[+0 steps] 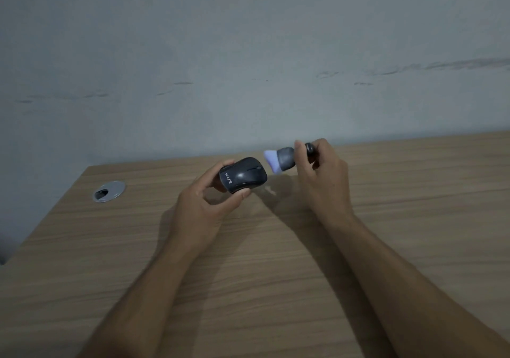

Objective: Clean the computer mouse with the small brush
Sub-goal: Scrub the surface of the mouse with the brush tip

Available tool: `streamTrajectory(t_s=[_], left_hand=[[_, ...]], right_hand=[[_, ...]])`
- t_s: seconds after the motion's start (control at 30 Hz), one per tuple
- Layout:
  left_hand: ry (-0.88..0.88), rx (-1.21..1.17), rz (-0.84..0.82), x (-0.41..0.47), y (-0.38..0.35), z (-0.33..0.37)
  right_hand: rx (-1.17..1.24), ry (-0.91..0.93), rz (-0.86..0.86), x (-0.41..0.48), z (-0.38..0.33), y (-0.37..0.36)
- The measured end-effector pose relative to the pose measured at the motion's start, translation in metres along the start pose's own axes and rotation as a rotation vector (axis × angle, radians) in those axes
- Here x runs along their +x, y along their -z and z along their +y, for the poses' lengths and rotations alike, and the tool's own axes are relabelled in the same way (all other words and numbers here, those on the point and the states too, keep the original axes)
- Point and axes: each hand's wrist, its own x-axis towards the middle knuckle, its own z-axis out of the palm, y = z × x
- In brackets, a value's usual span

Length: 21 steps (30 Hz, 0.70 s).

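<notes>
Mouse (243, 175) lifted clear of the desk (276, 261), toward its far edge, pinched in the left hand (205, 206): thumb on the near flank, fingers behind the far one, top shell left bare and tipped toward the brush, presumably so the bristles reach the buttons and wheel. Brush (280, 160) gripped in the right hand (320, 175), fingers wrapped tight round the stubby dark handle, pale bristles pointing left and sitting just beside the mouse's front end; whether touching it, not clear. Held short, probably for control over small strokes. Round cable hole (109, 191) near the desk's far left corner, well apart from both hands.
</notes>
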Motion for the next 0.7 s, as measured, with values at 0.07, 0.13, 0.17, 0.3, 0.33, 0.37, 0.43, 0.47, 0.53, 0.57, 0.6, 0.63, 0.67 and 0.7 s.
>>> streamTrajectory(t_s=[0.07, 0.13, 0.17, 0.3, 0.33, 0.37, 0.43, 0.47, 0.53, 0.57, 0.6, 0.63, 0.67, 0.7], left_hand=[[0.013, -0.045, 0.004, 0.003, 0.001, -0.003], [0.020, -0.093, -0.006, 0.005, 0.002, -0.007], [0.021, -0.117, -0.013, 0.006, 0.002, -0.006], [0.032, -0.197, 0.014, 0.006, 0.003, -0.010], [0.040, -0.219, 0.010, 0.006, 0.004, -0.011], [0.052, -0.244, 0.006, 0.005, 0.004, -0.011], [0.067, -0.268, 0.007, 0.006, 0.002, -0.012], [0.069, -0.259, 0.016, 0.007, 0.001, -0.012], [0.062, -0.201, 0.038, 0.009, -0.002, -0.013], [0.065, -0.166, 0.045, 0.010, -0.002, -0.014], [0.071, -0.139, 0.049, 0.010, -0.002, -0.016], [0.081, -0.114, 0.049, 0.011, -0.001, -0.017], [0.086, -0.084, 0.042, 0.010, -0.001, -0.018], [0.086, -0.060, 0.035, 0.009, -0.001, -0.019]], right_hand=[[0.118, 0.017, -0.024, -0.002, -0.014, 0.001], [0.130, 0.100, -0.129, -0.007, -0.024, -0.001], [0.103, 0.133, -0.176, -0.010, -0.025, -0.003], [-0.047, 0.142, -0.140, -0.012, -0.004, -0.006], [-0.084, 0.133, -0.128, -0.010, 0.002, -0.003], [-0.102, 0.116, -0.121, -0.009, 0.007, -0.001], [-0.063, 0.064, -0.083, -0.007, 0.007, 0.002], [-0.018, 0.043, -0.051, -0.007, 0.002, 0.003], [0.077, 0.063, -0.029, -0.009, -0.017, 0.002], [0.116, 0.101, -0.055, -0.010, -0.027, 0.001], [0.141, 0.149, -0.098, -0.013, -0.036, -0.001], [0.142, 0.203, -0.148, -0.016, -0.043, -0.003], [0.114, 0.260, -0.190, -0.019, -0.047, -0.005], [0.066, 0.319, -0.210, -0.022, -0.047, -0.007]])
